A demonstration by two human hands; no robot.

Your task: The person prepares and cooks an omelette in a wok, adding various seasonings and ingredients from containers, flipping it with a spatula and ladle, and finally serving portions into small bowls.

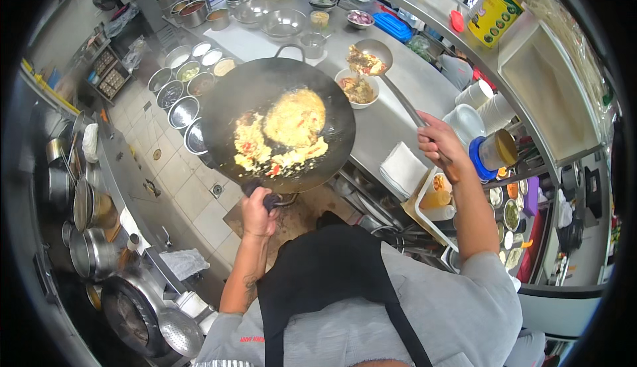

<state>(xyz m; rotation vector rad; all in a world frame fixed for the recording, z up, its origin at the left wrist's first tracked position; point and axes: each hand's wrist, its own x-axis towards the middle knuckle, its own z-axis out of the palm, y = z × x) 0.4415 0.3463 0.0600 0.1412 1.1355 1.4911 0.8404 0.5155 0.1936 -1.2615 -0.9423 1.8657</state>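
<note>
My left hand (260, 214) grips the cloth-wrapped near handle (272, 202) of a large black wok (224, 93), which steams slightly. In the wok lies yellow scrambled egg with red bits (296, 118), part in a round mound and part loose along the near side. My right hand (438, 140) holds a long-handled metal ladle (385, 51) by its shaft. Some of the egg mixture (366, 61) sits in the ladle's bowl. Just below the ladle, a white bowl (374, 96) on the steel counter holds food of similar look.
Several metal containers of ingredients (184, 88) stand left of the wok. Behind it are steel mixing bowls (283, 23) on the counter (418, 83). A folded white cloth (402, 168) and a tray of squeeze bottles (438, 205) lie at right. A perforated skimmer (180, 331) rests at lower left.
</note>
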